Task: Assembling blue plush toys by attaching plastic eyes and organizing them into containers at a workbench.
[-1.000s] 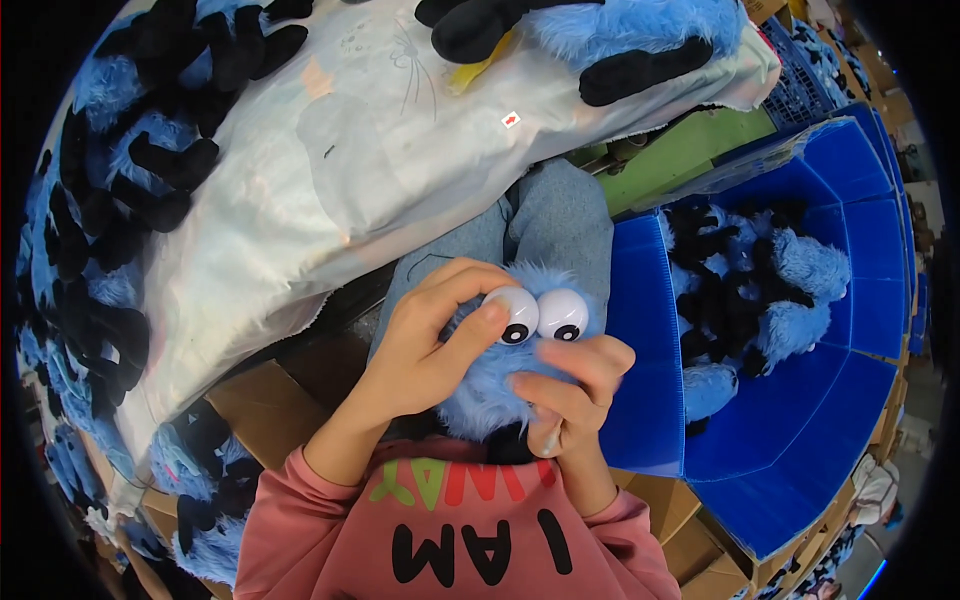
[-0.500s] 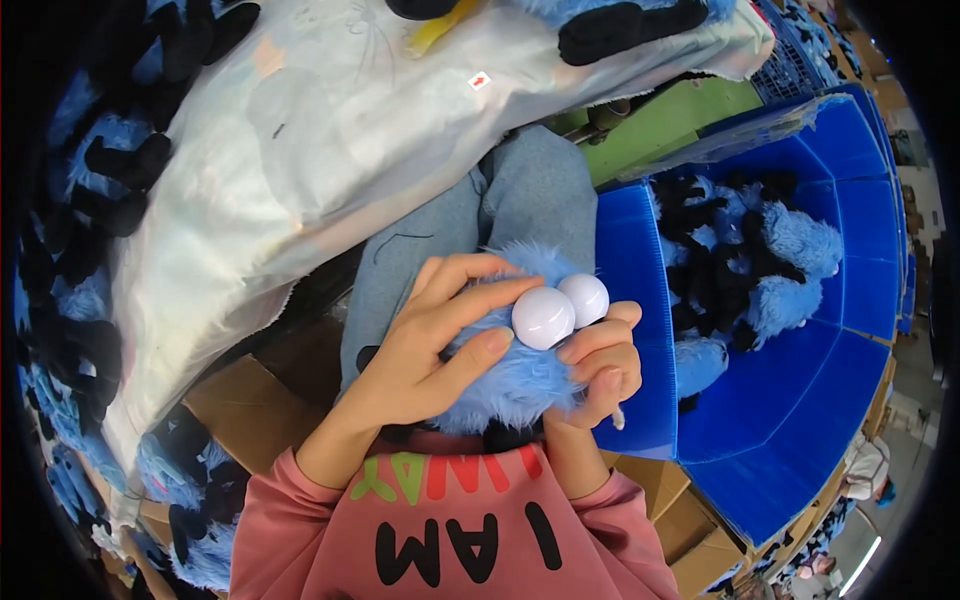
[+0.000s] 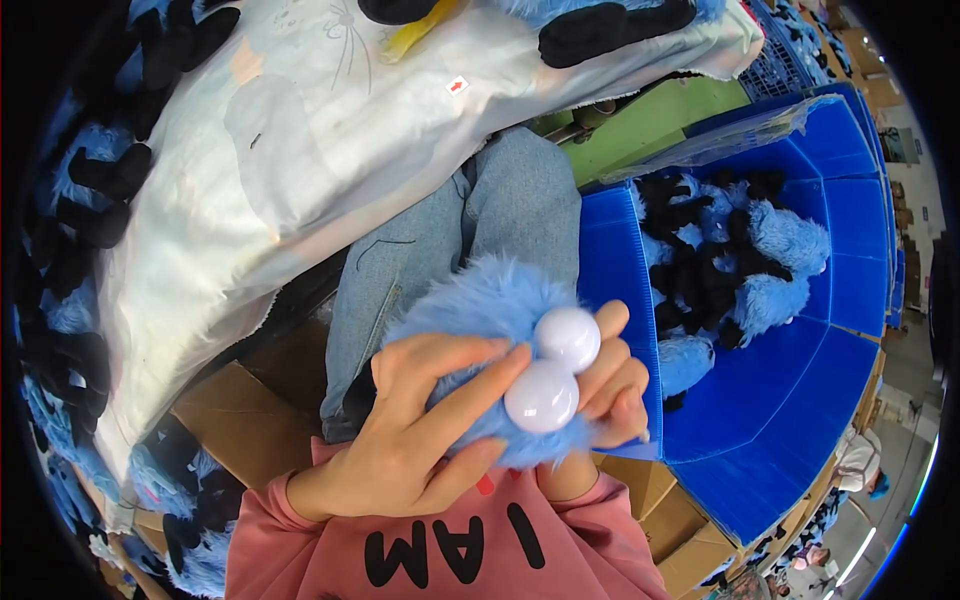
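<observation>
A blue furry plush toy [image 3: 490,300] with two shiny white ball eyes [image 3: 543,401] is held between my hands above my lap. My left hand [image 3: 420,425] grips its near left side, the fingers pressed into the fur beside the eyes. My right hand [image 3: 612,385] is curled round the right side, its fingers bent close to the eyes. A small pale tip shows below the right hand's fingers; I cannot make out what it is. The toy's underside is hidden.
On the right stands a blue plastic bin [image 3: 750,430] holding several blue and black plush toys [image 3: 780,240]. A white cloth-covered table [image 3: 300,130] spans the far side, with more plush pieces [image 3: 100,180] heaped at left. Cardboard [image 3: 245,425] lies lower left.
The plush toy has been raised and turned, so its eyes now sit one above the other at a slant. Both hands have moved with it and still hold it.
</observation>
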Motion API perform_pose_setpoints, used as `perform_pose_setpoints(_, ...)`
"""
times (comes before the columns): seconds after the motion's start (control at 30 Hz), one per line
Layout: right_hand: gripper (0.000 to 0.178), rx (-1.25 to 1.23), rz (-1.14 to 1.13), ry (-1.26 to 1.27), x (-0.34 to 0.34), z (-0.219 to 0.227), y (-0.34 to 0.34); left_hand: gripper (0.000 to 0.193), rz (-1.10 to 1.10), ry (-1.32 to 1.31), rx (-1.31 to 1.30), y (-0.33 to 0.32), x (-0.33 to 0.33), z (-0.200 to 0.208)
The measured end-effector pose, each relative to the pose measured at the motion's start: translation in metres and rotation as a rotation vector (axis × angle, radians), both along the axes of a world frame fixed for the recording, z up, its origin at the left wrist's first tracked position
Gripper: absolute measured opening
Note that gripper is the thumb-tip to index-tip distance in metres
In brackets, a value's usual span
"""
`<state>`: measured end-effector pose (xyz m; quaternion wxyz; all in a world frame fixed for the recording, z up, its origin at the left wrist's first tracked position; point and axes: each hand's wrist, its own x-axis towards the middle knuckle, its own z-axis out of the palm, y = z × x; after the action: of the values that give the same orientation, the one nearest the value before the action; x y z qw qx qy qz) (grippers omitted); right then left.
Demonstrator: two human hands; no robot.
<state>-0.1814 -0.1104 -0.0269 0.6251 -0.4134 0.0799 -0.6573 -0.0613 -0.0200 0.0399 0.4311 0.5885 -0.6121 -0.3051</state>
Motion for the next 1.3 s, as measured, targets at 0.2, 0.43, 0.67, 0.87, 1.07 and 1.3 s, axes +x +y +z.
perform_pose_setpoints(0.2,0.028,-0.306,0.160,-0.083,-0.006,0.013,0.009,0.049,-0.116,0.007,-0.148,0.012,0.021,-0.005)
perform_pose_setpoints(0.43,0.026,-0.183,0.588,-0.405,-0.003,0.010,-0.006,0.039,0.222,0.149,-0.232,0.031,-0.040,-0.011)
perform_pose_setpoints(0.67,0.026,-0.276,0.959,-0.599,0.013,0.028,-0.032,0.036,0.307,0.335,-0.484,0.030,-0.066,-0.022)
perform_pose_setpoints(0.87,0.023,-0.305,1.088,-0.682,0.027,0.057,-0.025,0.038,0.278,0.843,-0.542,-0.004,-0.071,-0.022)
perform_pose_setpoints(1.07,0.025,-0.222,0.938,-0.359,0.029,0.084,-0.021,0.040,0.215,1.323,-0.581,0.006,-0.053,-0.037)
perform_pose_setpoints(1.3,0.024,-0.077,0.665,0.028,0.045,0.096,0.002,0.044,0.185,1.706,-0.714,-0.001,-0.031,-0.035)
